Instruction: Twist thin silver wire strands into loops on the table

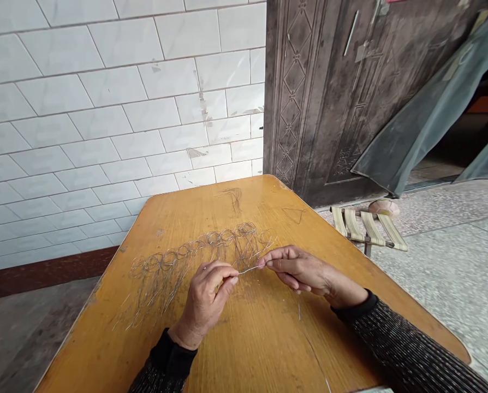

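Note:
A thin silvery wire [249,269] stretches between my two hands above the wooden table [260,338]. My left hand [210,292] pinches one end of it between thumb and forefinger. At the other end, my right hand [301,268] grips the wire with thumb and fingertips, its lower fingers loosely curled. Just beyond both hands lies a row of wire pieces twisted into loops [170,258], their loose tails pointing toward me. Another length of wire [315,352] hangs or lies below my right hand, running to the near edge.
A few thin wires [236,199] lie near the table's far end, and a bent wire [293,214] is at the right. White wall tiles [146,109] and a dark carved door [321,98] stand behind. A strapped folding stool [369,226] is on the floor at right.

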`<state>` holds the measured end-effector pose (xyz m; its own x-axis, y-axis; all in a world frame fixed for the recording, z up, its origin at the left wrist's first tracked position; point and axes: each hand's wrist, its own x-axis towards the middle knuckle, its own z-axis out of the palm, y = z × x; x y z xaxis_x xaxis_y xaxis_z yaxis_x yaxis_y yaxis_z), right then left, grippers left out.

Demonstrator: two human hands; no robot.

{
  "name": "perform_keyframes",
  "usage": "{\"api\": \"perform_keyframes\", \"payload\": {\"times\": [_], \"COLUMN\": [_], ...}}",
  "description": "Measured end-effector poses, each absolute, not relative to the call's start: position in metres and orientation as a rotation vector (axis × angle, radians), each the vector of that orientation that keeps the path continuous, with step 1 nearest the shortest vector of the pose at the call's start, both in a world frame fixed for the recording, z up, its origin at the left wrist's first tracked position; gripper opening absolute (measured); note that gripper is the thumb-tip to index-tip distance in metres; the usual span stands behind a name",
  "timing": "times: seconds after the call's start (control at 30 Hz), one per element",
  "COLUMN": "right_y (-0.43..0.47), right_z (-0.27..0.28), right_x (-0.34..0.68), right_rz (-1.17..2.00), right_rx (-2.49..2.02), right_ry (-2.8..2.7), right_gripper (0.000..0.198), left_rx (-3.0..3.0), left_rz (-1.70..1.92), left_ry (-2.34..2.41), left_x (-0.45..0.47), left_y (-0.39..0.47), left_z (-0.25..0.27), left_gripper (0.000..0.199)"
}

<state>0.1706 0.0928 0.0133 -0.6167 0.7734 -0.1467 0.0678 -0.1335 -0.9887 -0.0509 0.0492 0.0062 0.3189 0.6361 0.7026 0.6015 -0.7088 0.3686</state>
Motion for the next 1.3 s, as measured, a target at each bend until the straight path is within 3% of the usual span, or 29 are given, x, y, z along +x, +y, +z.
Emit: {"api": "perform_keyframes", "payload": {"times": [0.33,0.6,0.8,0.93,1.07,1.3], "right_y": [0.088,0.083,0.084,0.083,0.081,0.078], "right_z": [0.019,0.021,0.021,0.018,0.014,0.018], "right_x": [0.169,0.164,0.161,0.158,0.156,0.154], "right_rz": [1.765,1.737,1.698,1.694,1.722,1.775], "right_rx": [-1.000,-0.961,-0.975,-0.976,-0.953,-1.000], "right_ry": [-1.705,-1.703,-1.617,-1.622,-1.630,-1.690], "right_gripper": [0.029,0.028,0.030,0.031,0.030,0.029], "left_rx": [2.496,2.427,2.810,2.996,3.041,3.001], "left_rz": [1.186,1.362,1.606,1.449,1.273,1.086], "left_ry": [1.226,1.520,1.565,1.573,1.544,1.559], "left_x": [-0.048,-0.046,-0.054,-0.048,-0.041,-0.046], "left_y": [0.044,0.045,0.047,0.043,0.041,0.046], "left_z": [0.013,0.008,0.016,0.020,0.017,0.018], "left_gripper": [0.017,0.014,0.006,0.013,0.007,0.018]}}
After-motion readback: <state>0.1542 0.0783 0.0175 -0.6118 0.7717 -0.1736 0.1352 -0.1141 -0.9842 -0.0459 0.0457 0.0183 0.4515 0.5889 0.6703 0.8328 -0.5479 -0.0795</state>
